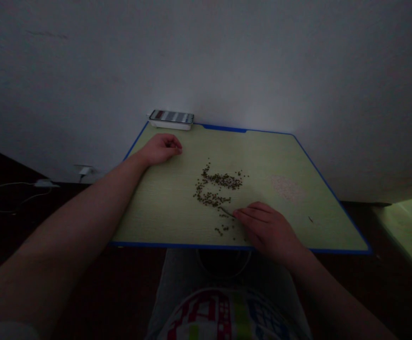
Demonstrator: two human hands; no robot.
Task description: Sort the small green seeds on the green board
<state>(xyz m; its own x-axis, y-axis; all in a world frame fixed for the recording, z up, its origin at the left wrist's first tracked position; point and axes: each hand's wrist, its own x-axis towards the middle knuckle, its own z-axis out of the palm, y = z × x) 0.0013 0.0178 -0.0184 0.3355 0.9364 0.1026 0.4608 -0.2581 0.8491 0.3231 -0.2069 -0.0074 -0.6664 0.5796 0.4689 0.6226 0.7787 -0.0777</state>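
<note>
Small dark green beans (pixel 223 180) lie scattered in a loose pile mid-table, with several stragglers towards the front edge. In my right hand (pixel 271 231) a thin dark stick-like tool (pixel 228 212) is pinched. Its tip points left and touches or nearly touches the lower beans; its exact kind is too dim to make out. My left hand (pixel 161 148) rests on the table's left side, up and left of the beans. Its fingers are curled closed, and whatever they hold, if anything, is hidden. Right of the beans, pale rice-like grains (pixel 288 188) form a flat patch.
The light table (pixel 177 208) has a blue edge and stands against a wall. A phone (pixel 172 116) lies on a white box (pixel 170 125) at the back left. A small dark sliver (pixel 311 219) lies at right. Below the front edge is a dark round container (pixel 223 264).
</note>
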